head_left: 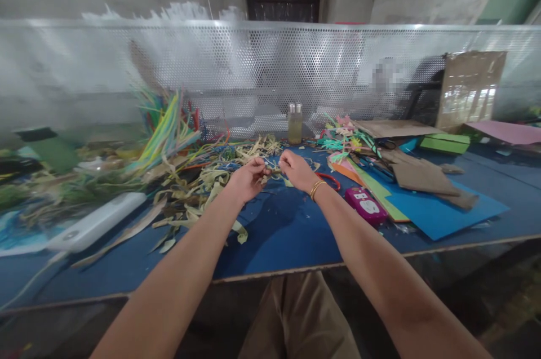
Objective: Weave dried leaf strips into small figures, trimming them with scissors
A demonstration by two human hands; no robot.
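Above the blue tabletop (pixel 283 235), my left hand (pixel 249 180) pinches a thin, pale strip (pixel 271 164), its thumb and fingertips pressed together. My right hand (pixel 296 170) is curled closed just to the right, at the strip's other end; its fingers are mostly turned away. What the strip is made of is too small to tell. Dried, yellowish-green leaves (pixel 211 190) lie in a loose heap beside my left hand. A red-orange looped handle (pixel 332 180) shows by my right wrist.
Coloured strips (pixel 163 131) and a white oblong device (pixel 99 221) with a cable are to the left. A purple box (pixel 366 205), blue sheet (pixel 448 215) and brown cardboard (pixel 426 176) lie right. A bottle (pixel 295 125) stands before the perforated metal screen (pixel 262 77).
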